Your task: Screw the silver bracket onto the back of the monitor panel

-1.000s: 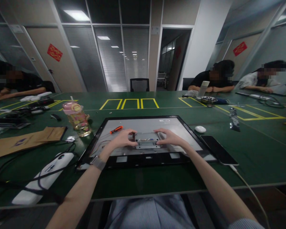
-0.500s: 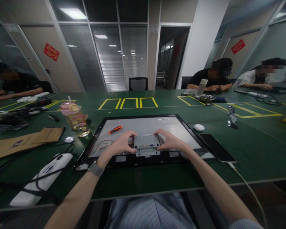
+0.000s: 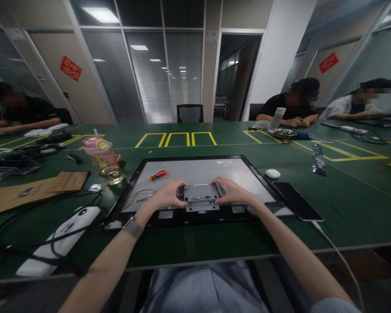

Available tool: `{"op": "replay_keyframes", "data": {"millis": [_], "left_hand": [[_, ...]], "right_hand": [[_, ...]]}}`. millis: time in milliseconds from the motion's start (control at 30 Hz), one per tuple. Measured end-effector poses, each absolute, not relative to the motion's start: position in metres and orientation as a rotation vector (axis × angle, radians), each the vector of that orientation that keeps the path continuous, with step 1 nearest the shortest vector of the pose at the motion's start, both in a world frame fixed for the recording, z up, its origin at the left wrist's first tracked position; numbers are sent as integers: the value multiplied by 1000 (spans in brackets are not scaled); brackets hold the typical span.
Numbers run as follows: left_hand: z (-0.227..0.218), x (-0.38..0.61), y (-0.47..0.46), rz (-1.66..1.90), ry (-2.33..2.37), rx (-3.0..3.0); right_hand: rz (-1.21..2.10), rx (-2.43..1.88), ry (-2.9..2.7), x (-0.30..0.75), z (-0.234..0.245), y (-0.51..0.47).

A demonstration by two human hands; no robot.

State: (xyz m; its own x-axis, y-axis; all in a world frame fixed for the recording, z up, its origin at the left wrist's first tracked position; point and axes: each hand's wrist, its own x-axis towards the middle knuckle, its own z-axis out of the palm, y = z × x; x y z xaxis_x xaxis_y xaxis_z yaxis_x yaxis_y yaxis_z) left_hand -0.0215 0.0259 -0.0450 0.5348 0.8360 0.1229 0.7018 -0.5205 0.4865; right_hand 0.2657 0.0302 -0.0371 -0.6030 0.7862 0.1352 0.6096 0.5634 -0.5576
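A grey metal box with video ports (image 3: 201,191) sits at the near edge of a flat display panel (image 3: 195,167), which lies on the table with its grey back up. My left hand (image 3: 169,194) grips the box's left side, thumb low and fingers on top. On its right side my right hand (image 3: 231,191) holds it the same way. An orange and black screwdriver (image 3: 158,175) rests on the panel, beyond my left hand. Thin wires (image 3: 140,196) lie on the panel just left of that hand. The underside of the box is hidden.
Left of the panel stand a pink-lidded drink bottle (image 3: 103,161), a brown paper bag (image 3: 42,189) and a white power strip (image 3: 60,241) with black cables. A phone (image 3: 296,201) on a charging cable and a white earbud case (image 3: 272,173) lie right. People sit across the table.
The view has shifted very slightly. Both hands keep the same hold on the metal box, which stays in place at the panel's near edge.
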Motion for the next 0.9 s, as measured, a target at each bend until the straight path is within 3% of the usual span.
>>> {"op": "replay_keyframes", "data": {"millis": [633,800,900], "left_hand": [[-34,-34,31,473,1203,2368],[-34,-74,50,812,1781,2316],[-43,-92,53,615,2114,2262]], "right_hand": [[759,-1128,-2452,270,-43,30],[847,-1135,-2469,280,-39,33],[909,-1114,-2406,284,-38,35]]}}
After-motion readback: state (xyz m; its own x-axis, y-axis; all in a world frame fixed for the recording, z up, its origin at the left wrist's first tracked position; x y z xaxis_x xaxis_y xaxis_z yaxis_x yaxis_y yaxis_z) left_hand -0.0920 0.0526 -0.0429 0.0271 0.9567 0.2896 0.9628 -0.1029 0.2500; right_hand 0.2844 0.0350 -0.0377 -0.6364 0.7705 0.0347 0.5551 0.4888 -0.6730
